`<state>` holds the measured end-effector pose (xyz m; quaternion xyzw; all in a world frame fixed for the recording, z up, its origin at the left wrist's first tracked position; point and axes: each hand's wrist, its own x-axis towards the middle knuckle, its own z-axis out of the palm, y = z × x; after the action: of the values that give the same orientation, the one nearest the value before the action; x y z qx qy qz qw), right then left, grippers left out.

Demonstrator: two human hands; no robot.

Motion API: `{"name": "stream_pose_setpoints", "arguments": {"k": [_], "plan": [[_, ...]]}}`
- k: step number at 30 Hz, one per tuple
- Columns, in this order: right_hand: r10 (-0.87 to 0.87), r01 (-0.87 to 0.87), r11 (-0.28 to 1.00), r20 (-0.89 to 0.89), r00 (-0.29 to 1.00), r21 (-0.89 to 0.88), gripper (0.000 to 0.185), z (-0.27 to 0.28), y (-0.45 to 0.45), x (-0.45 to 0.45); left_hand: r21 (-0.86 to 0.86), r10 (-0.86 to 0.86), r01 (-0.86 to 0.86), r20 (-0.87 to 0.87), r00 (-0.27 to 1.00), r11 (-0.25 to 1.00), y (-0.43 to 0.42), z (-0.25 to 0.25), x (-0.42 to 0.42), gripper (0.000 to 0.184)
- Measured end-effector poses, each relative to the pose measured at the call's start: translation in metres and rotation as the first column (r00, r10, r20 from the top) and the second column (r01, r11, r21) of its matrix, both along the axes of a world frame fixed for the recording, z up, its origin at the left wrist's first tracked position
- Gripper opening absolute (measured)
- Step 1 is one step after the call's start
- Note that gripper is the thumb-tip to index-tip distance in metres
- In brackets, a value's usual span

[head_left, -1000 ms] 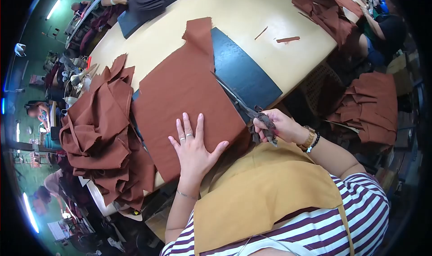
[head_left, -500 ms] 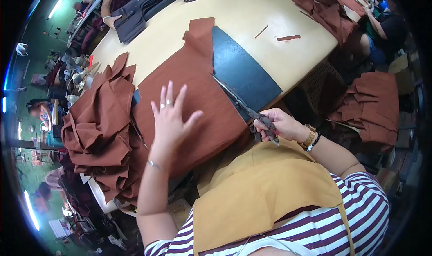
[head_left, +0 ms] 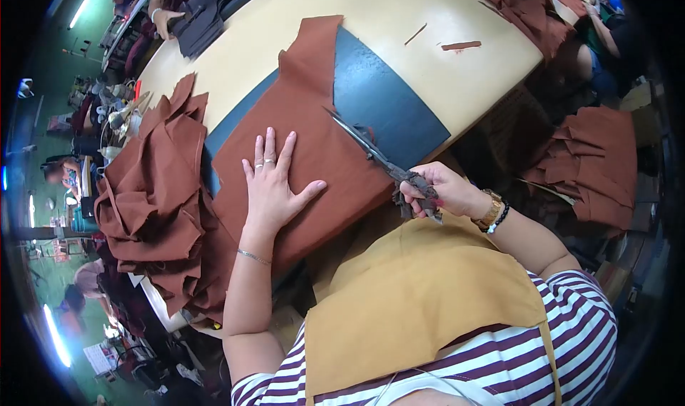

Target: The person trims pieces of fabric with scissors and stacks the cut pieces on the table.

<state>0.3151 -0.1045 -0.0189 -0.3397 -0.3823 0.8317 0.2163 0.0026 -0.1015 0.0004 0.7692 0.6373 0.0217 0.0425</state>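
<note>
A reddish-brown piece of fabric [head_left: 321,138] lies over a dark blue board [head_left: 389,95] on the table. My left hand [head_left: 275,192] rests on the fabric with its fingers spread, holding nothing. In my right hand [head_left: 449,188] is a pair of scissors [head_left: 369,145], its handles wrapped in dark, ragged cloth. The blades point up and left, across the fabric's right edge, with the tip over the cloth. I cannot tell how far apart the blades are. Left of my left hand is a rumpled heap of matching fabric [head_left: 157,192].
The pale table [head_left: 399,10] carries a thin brown scrap [head_left: 462,46]. Dark fabric pieces [head_left: 221,13] lie beside another person's hand [head_left: 163,22] at upper left. More brown fabric [head_left: 517,13] sits at the upper right corner, and a stack [head_left: 589,167] stands at right.
My left hand has come to rest flat on the fabric. The fabric's left edge has shifted, baring more blue board there. The scissors' tip has moved slightly left, onto the cloth.
</note>
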Motion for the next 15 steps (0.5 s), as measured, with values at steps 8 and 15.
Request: {"name": "stream_pose_setpoints", "arguments": {"k": [8, 15], "plan": [[0.077, -0.077, 0.997, -0.005, 0.997, -0.021, 0.026, 0.002, 0.004, 0.012, -0.090, 0.144, -0.143, 0.012, 0.989, 0.986, -0.031, 0.010, 0.025, 0.101], [0.148, -0.151, 0.988, 0.080, 0.986, 0.029, 0.028, 0.010, 0.019, 0.012, -0.067, 0.065, -0.066, -0.011, 0.998, 0.996, -0.029, 0.008, 0.016, 0.101]]}}
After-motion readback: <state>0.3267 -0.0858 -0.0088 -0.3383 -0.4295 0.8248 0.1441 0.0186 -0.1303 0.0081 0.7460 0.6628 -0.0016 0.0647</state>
